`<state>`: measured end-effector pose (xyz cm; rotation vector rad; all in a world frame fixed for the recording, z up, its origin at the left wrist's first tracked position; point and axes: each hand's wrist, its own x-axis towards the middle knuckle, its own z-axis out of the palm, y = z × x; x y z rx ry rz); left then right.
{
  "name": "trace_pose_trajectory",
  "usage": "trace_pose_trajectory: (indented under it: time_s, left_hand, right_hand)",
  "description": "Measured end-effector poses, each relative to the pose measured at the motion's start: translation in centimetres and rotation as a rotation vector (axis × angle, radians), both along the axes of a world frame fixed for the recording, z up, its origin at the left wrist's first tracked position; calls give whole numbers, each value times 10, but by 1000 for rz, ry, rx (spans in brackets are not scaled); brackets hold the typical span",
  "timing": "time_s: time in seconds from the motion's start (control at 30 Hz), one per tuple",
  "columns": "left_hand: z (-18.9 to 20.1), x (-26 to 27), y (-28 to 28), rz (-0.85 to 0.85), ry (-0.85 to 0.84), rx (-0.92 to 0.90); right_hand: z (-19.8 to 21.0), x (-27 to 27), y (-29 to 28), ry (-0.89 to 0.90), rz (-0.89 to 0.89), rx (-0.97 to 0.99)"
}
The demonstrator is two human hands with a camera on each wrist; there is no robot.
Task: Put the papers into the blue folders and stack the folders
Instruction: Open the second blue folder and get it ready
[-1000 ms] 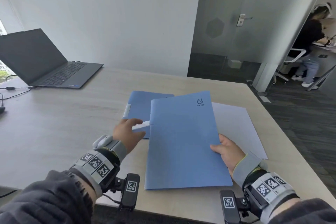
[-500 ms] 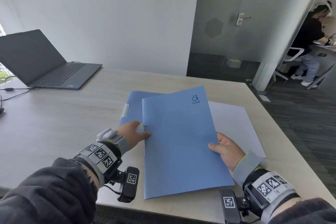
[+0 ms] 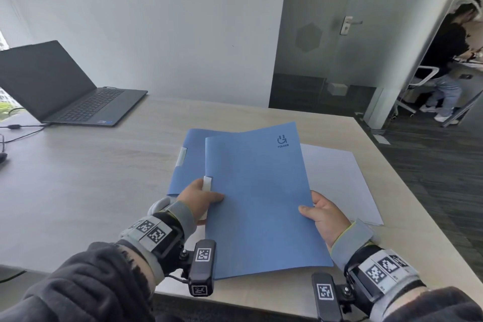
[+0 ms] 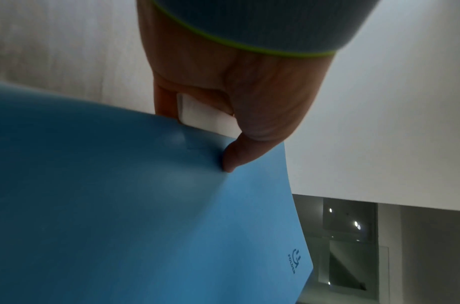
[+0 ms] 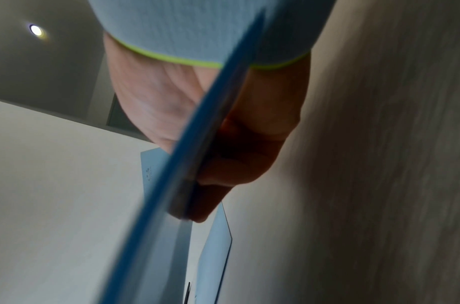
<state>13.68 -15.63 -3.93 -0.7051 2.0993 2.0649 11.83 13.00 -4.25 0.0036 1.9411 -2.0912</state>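
Note:
I hold a closed blue folder [image 3: 258, 201] just above the desk, its printed logo at the far right corner. My left hand [image 3: 201, 197] pinches its left spine edge at the white clip [image 4: 202, 115], thumb on the cover. My right hand [image 3: 322, 217] grips the right edge, thumb on top and fingers underneath, as the right wrist view shows edge-on [image 5: 197, 164]. A second blue folder [image 3: 187, 165] with a white clip lies flat beneath and to the left. White paper [image 3: 339, 180] lies on the desk to the right, partly covered by the held folder.
An open dark laptop [image 3: 60, 89] with cables stands at the far left of the light wooden desk [image 3: 91, 183]. The desk's right edge drops to dark carpet. A person stands beyond a doorway at the far right [image 3: 449, 60].
The held folder has shifted left over the lying folder. My left hand has moved from the lying folder's edge onto the held folder's spine clip and now pinches it.

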Motion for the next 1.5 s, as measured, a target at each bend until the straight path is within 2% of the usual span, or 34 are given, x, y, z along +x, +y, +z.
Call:
trace_pose_trajectory:
  time_s: [0.2,0.43,0.5,0.6,0.67,0.73,0.8,0.9,1.07,1.3,1.43,1.5]
  left_hand:
    - [-18,-2,6,77,40,133]
    - [-17,-6,5,57,44,78]
    - [-11,-6,2,9,28,-34]
    - [2,-5,-11,-28,49,-343]
    - [4,-10,-28,30,47,-549]
    - [8,-15,-44,127,-21,-617]
    - [9,-21,-56,203,-96,-601]
    - [10,-29,-63,199,-154,-567]
    - [14,-47,-66,229,-131,-441]
    - [8,-51,-63,240,-183,-280]
    - [4,-44,-56,192,-104,-118]
    - [-5,-48,-63,180,-56,-143]
  right_hand:
    - [-11,1,-6,-22,-19,-43]
    - [-12,2,-7,-25,-17,-23]
    - [-13,1,-6,-35,-15,-27]
    - [-15,-1,-4,-45,-37,4]
    - [-16,-4,-4,-60,-53,59]
    - [-13,-5,-8,-72,-41,131]
    - [-12,-7,-13,-76,-28,212]
    - [-13,-9,-19,-69,-19,342]
    - [-7,-9,-23,-61,-4,478]
    - [-2,-6,-23,-66,2,519]
    - [0,-6,-24,-82,16,528]
    - [1,-6,-24,-98,19,532]
